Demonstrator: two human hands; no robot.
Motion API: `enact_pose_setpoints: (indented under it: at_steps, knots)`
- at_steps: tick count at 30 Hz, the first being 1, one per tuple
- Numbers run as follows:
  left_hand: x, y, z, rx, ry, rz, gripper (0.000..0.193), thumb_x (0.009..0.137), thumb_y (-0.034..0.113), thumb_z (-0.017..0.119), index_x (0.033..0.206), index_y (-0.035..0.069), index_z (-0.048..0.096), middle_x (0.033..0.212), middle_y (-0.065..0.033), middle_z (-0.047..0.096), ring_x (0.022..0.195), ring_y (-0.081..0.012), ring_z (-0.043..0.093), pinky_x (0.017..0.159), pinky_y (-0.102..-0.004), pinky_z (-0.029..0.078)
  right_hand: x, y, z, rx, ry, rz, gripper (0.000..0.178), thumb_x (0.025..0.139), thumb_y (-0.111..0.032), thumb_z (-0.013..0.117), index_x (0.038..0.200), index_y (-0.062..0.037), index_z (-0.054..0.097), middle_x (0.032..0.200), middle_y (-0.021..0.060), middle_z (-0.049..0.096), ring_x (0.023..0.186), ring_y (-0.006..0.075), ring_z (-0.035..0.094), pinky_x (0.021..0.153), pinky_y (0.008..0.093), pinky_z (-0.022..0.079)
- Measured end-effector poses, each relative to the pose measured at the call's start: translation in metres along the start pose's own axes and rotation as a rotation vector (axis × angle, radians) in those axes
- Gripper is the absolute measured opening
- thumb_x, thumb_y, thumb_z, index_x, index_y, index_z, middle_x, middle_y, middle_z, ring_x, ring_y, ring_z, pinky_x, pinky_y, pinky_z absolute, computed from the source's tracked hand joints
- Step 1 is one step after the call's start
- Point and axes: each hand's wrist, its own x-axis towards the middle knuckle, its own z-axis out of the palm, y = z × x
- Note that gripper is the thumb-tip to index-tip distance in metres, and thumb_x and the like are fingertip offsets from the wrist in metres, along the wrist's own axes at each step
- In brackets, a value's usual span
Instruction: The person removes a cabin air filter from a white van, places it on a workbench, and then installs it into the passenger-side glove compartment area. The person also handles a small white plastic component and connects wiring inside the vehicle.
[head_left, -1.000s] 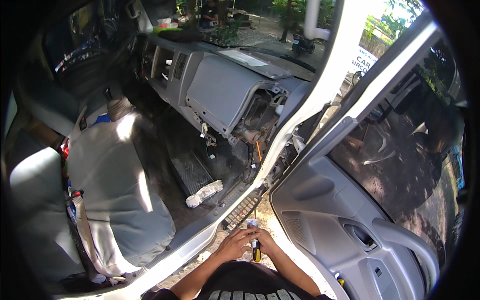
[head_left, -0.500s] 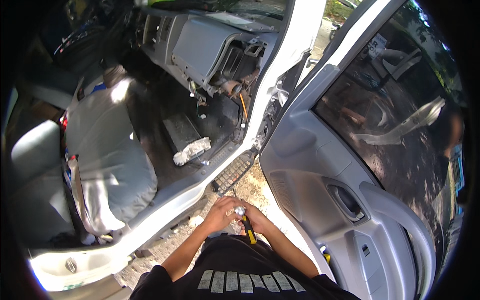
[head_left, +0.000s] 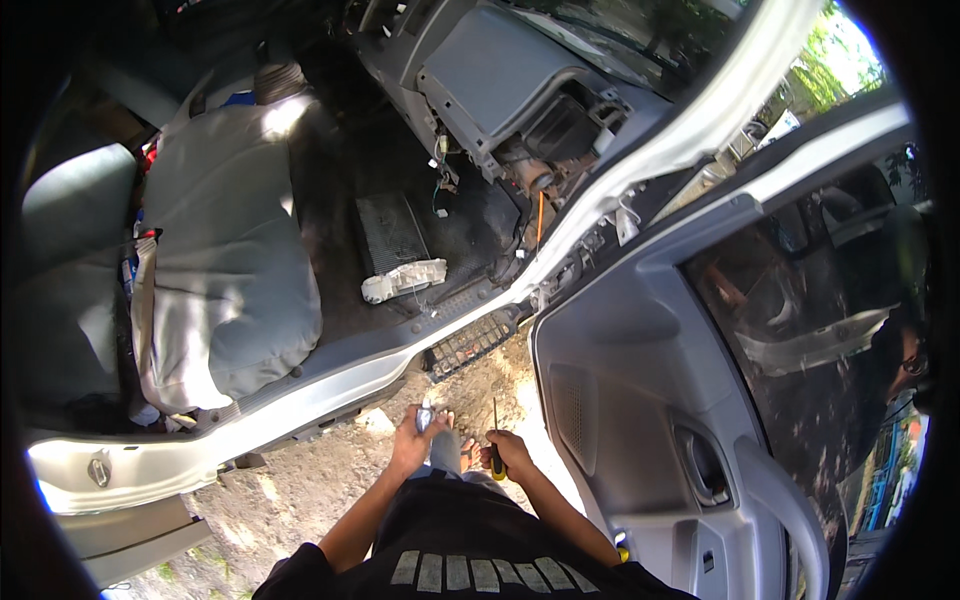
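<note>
My right hand (head_left: 512,452) is closed around a screwdriver with a black and yellow handle (head_left: 498,468). Its thin shaft points up and away from me. To the left, my left hand (head_left: 410,440) grips a small shiny metal piece (head_left: 424,416), whose kind I cannot make out. A gap separates the two hands, in front of my body and over the ground beside the vehicle. My feet and a trouser leg show between them.
The open door (head_left: 620,370) stands at my right. Ahead is the sill (head_left: 380,375), with a slatted step (head_left: 470,345) beneath it. Inside are a grey seat (head_left: 230,250), an opened-up dashboard (head_left: 500,75), loose wires, a finned core (head_left: 392,232) and a whitish part (head_left: 403,281) on the floor.
My hands were close together around the screwdriver and shiny piece. Now they have moved apart, and the screwdriver's shaft points upward in my right hand. The view has shifted as well.
</note>
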Motion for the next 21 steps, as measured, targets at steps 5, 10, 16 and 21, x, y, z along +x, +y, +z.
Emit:
enact_pose_setpoints:
  at_steps: [5,10,16,21]
  knots:
    - [0.048,-0.023,0.013,0.111,-0.048,-0.068,0.056,0.082,0.039,0.080,0.114,0.000,0.057,0.088,-0.0204,0.069,0.079,-0.0293,0.068,0.073,-0.0410,0.052,0.031,-0.050,0.020,-0.151,0.155,-0.116,0.027,0.097,-0.012,0.063,0.122,-0.0046,0.058,0.079,0.0098,0.060,0.057,0.0181,0.059,0.050,0.0350,0.052]
    - [0.127,-0.048,0.044,0.066,-0.134,-0.036,0.064,0.083,0.034,0.078,0.127,-0.001,0.046,0.107,-0.0288,0.067,0.099,-0.0436,0.066,0.087,-0.0468,0.050,0.103,-0.108,0.025,-0.417,0.212,-0.493,0.055,0.091,-0.001,0.063,0.144,-0.0041,0.050,0.085,0.0070,0.061,0.058,0.0139,0.059,0.050,0.0301,0.049]
    - [0.230,-0.046,0.083,-0.046,-0.182,0.153,0.075,0.085,0.019,0.075,0.145,0.004,0.034,0.121,-0.0289,0.062,0.114,-0.0441,0.062,0.098,-0.0466,0.047,0.206,-0.192,0.042,-0.654,0.346,-0.852,0.055,0.088,0.002,0.064,0.142,-0.0022,0.051,0.081,0.0034,0.063,0.060,0.0101,0.058,0.053,0.0272,0.049]
    - [0.302,-0.033,0.117,-0.215,-0.191,0.184,0.070,0.086,-0.003,0.073,0.146,0.002,0.037,0.115,-0.0111,0.063,0.102,-0.0188,0.062,0.090,-0.0311,0.049,0.249,-0.267,0.065,-0.674,0.434,-1.019,0.052,0.084,-0.006,0.070,0.134,0.0028,0.058,0.102,0.0219,0.072,0.093,0.0317,0.072,0.083,0.0383,0.054]
